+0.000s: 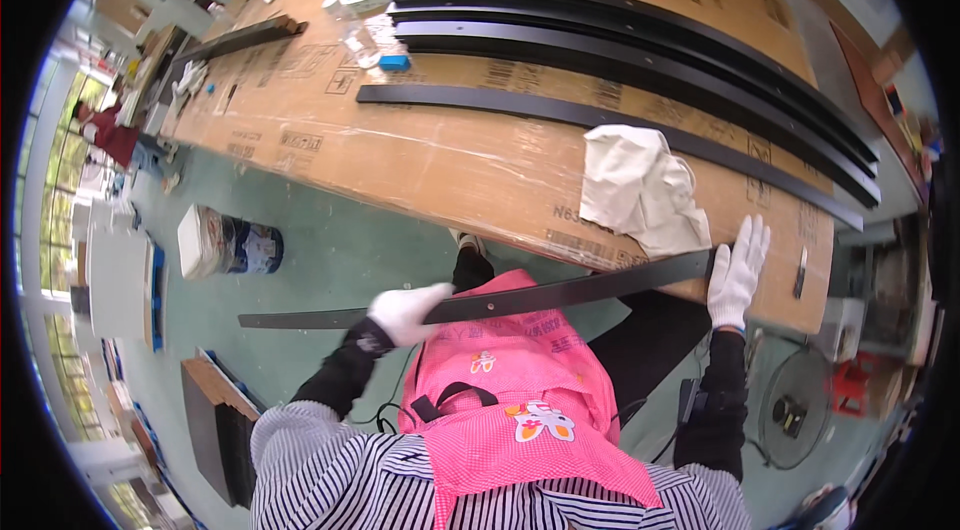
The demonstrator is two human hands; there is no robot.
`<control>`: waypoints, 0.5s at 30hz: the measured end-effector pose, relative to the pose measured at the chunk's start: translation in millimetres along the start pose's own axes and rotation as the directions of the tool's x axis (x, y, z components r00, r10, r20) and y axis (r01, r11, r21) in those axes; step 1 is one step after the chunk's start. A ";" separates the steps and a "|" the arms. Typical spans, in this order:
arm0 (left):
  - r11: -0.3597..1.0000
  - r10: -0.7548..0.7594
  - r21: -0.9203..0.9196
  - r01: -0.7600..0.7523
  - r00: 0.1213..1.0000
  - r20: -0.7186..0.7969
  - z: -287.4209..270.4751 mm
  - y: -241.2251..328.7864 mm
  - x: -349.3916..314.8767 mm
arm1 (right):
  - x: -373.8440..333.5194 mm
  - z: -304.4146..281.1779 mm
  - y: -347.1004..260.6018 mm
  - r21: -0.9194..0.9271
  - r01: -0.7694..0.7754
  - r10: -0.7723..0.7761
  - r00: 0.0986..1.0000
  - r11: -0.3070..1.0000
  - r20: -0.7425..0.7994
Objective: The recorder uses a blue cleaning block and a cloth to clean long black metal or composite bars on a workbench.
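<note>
Strip [570, 294], long and black, overhung the near edge of the counter [440, 155], the left hand [408, 314] clamped around it, the right hand [737, 278] straight-fingered at its right end; a loosened left grip could have dropped the unsupported length.

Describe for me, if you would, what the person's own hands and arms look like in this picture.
The left hand and right hand wear plain white gloves. Below the gloves, close-fitting black sleeves cover the forearms. Nearer the shoulders shows a shirt with narrow dark and white stripes.
</note>
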State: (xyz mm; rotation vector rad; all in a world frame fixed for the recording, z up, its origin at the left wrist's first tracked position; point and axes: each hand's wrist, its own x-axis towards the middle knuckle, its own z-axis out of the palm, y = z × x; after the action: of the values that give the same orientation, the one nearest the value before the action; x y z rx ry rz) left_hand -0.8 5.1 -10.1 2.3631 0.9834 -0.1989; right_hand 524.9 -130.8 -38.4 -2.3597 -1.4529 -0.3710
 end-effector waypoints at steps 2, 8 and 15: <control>0.991 0.101 -0.089 -0.103 0.995 -0.027 19.8 36.2 44.2 | 2.8 4.1 -8.4 0.007 -0.003 0.003 0.997 1.000 -0.076; 0.964 0.179 -0.154 -0.218 0.956 -0.234 3.5 58.3 66.3 | 111.1 -71.6 -130.4 0.336 0.093 0.092 0.863 0.937 -0.496; 0.920 -0.300 -0.378 0.105 0.810 -0.504 -43.1 -20.4 2.3 | 243.6 -68.8 -330.7 0.745 0.391 0.171 0.816 0.540 -0.552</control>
State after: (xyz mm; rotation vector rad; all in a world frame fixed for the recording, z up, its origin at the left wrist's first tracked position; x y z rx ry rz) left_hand -16.6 42.1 15.7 2.0190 1.4171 0.5748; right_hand 333.3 174.6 170.1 -1.1950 -1.0986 -0.2748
